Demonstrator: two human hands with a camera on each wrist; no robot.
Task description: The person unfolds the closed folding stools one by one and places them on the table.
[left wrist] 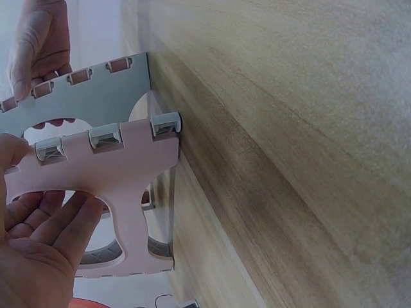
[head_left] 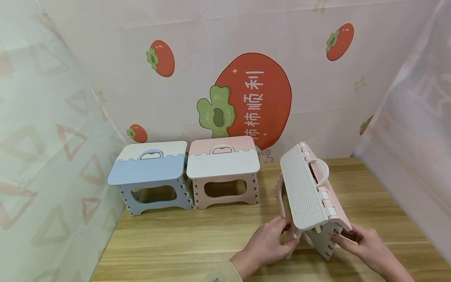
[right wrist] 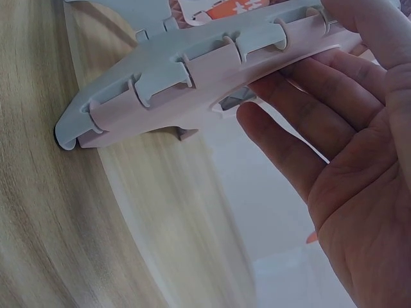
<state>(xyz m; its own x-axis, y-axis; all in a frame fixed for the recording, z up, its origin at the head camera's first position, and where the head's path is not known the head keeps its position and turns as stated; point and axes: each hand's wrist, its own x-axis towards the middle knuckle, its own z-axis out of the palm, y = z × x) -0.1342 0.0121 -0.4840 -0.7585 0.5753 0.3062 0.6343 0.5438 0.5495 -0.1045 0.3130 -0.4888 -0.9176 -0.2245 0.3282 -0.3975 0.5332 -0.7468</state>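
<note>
A pink-and-white folding step stool [head_left: 304, 188] stands partly folded, its top bent into a ridge with a carrying handle [head_left: 320, 172] on it. My left hand [head_left: 266, 241] grips a pink leg panel [left wrist: 131, 160] at the near end, fingers in the panel's cut-out and thumb at its edge. On the other side, my right hand [head_left: 368, 246] holds the notched edge of the pale leg panel [head_left: 322, 239]. In the right wrist view, the right hand's fingers [right wrist: 308, 96] curl under the hinged leg panels [right wrist: 192, 77].
To the left stand two unfolded step stools, one blue and white [head_left: 148, 164], one pink and white [head_left: 223, 158], side by side. All rest on a wood-grain table [head_left: 197, 239]. Behind is a sheet printed with persimmons [head_left: 257, 98]; pale sheets hang at both sides.
</note>
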